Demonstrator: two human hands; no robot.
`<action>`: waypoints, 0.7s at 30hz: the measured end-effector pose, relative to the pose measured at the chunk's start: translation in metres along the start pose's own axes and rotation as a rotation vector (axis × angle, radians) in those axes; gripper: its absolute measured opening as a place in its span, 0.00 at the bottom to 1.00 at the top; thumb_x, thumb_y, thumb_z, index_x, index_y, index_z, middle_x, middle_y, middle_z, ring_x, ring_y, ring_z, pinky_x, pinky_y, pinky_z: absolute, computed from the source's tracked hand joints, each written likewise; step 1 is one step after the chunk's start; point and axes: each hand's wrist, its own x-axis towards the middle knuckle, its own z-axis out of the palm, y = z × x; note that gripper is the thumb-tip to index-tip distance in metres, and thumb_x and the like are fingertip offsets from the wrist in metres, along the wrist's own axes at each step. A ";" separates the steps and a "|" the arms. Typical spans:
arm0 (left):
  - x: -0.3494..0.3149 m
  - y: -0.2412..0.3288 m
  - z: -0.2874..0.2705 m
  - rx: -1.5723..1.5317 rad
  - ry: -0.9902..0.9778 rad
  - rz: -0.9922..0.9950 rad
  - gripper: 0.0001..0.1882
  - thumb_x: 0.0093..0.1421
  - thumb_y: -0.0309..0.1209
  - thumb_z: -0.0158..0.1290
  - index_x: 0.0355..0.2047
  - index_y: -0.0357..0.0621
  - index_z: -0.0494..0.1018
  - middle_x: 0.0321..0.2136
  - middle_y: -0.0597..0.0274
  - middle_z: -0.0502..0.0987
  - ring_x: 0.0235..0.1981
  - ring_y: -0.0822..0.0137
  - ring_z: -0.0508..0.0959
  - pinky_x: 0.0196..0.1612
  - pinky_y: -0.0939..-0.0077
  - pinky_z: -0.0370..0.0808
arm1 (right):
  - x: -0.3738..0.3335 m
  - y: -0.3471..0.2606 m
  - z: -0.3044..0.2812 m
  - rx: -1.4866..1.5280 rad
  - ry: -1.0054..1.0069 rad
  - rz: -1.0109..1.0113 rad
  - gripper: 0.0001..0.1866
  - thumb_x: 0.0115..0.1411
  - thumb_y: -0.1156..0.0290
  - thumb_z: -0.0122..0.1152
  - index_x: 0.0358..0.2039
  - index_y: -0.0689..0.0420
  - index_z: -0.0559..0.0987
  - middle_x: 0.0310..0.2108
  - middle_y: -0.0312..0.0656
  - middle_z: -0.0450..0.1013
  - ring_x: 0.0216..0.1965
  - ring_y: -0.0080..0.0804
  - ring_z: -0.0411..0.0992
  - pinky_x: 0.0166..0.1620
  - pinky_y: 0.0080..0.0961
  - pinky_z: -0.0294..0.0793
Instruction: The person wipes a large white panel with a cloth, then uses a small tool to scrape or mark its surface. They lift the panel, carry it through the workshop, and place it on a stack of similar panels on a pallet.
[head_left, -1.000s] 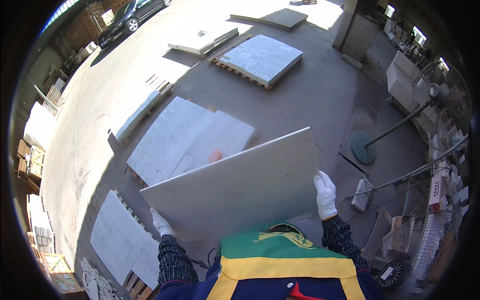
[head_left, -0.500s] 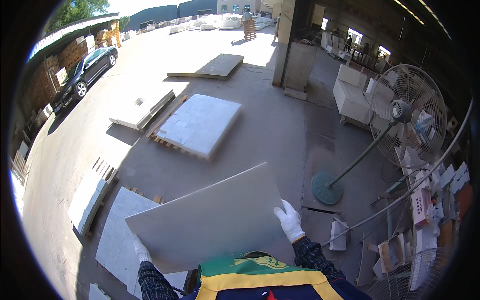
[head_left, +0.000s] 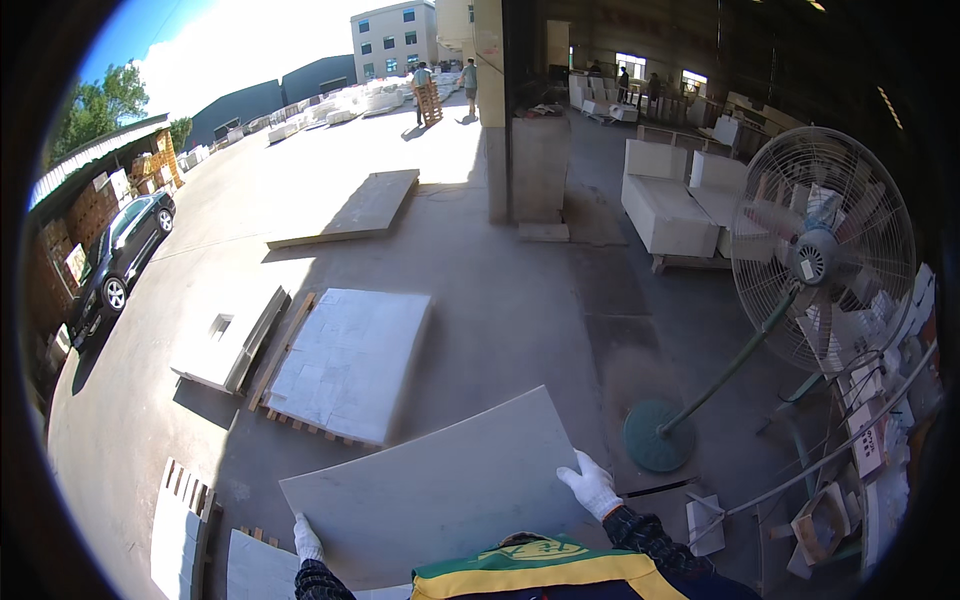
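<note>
A large flat grey slab [head_left: 440,480], rectangular and thin, is held in front of my body. My left hand [head_left: 307,540], in a white glove, grips its left edge. At the opposite edge my right hand [head_left: 590,485], also gloved in white, has its thumb over the near face, its other fingers partly hidden. The slab tilts, with its right far corner higher in view than its left one. Its lower edge is hidden behind my green and yellow apron [head_left: 530,562].
Beyond the slab stands a pallet of white slabs [head_left: 350,350], with another slab stack [head_left: 225,345] left of it. A pedestal fan [head_left: 815,255] on a round green base [head_left: 658,436] is at right. Farther off are a concrete pillar [head_left: 540,170], a black car [head_left: 125,250] and people [head_left: 420,85].
The view has tilted up and turned right, so the pallets sit lower and farther left. Both hands still hold the slab. The people in the distance show more fully.
</note>
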 end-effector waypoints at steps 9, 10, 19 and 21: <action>0.070 0.051 0.110 0.054 0.183 0.033 0.36 0.75 0.52 0.36 0.72 0.35 0.54 0.69 0.43 0.60 0.69 0.53 0.61 0.73 0.66 0.53 | 0.244 -0.087 -0.057 -0.166 -0.109 -0.185 0.41 0.63 0.43 0.58 0.69 0.53 0.63 0.66 0.56 0.64 0.64 0.54 0.65 0.67 0.45 0.62; 0.082 0.064 0.125 0.062 0.194 0.022 0.36 0.75 0.52 0.36 0.72 0.36 0.54 0.69 0.43 0.60 0.69 0.53 0.61 0.73 0.66 0.53 | 0.269 -0.098 -0.057 -0.163 -0.113 -0.212 0.41 0.63 0.43 0.58 0.69 0.53 0.63 0.66 0.56 0.64 0.64 0.54 0.65 0.67 0.46 0.62; 0.274 0.232 0.329 0.079 0.121 0.054 0.37 0.75 0.53 0.35 0.72 0.36 0.55 0.69 0.44 0.60 0.69 0.53 0.62 0.72 0.66 0.54 | 0.489 -0.182 -0.060 -0.286 -0.168 -0.223 0.44 0.64 0.41 0.55 0.72 0.54 0.57 0.66 0.58 0.64 0.65 0.55 0.64 0.65 0.47 0.63; 0.325 0.284 0.384 0.080 0.060 0.086 0.37 0.75 0.53 0.35 0.72 0.36 0.55 0.69 0.44 0.60 0.69 0.53 0.62 0.72 0.66 0.54 | 0.541 -0.208 -0.074 -0.336 -0.135 -0.187 0.45 0.64 0.40 0.55 0.72 0.54 0.56 0.65 0.58 0.64 0.65 0.56 0.64 0.65 0.47 0.63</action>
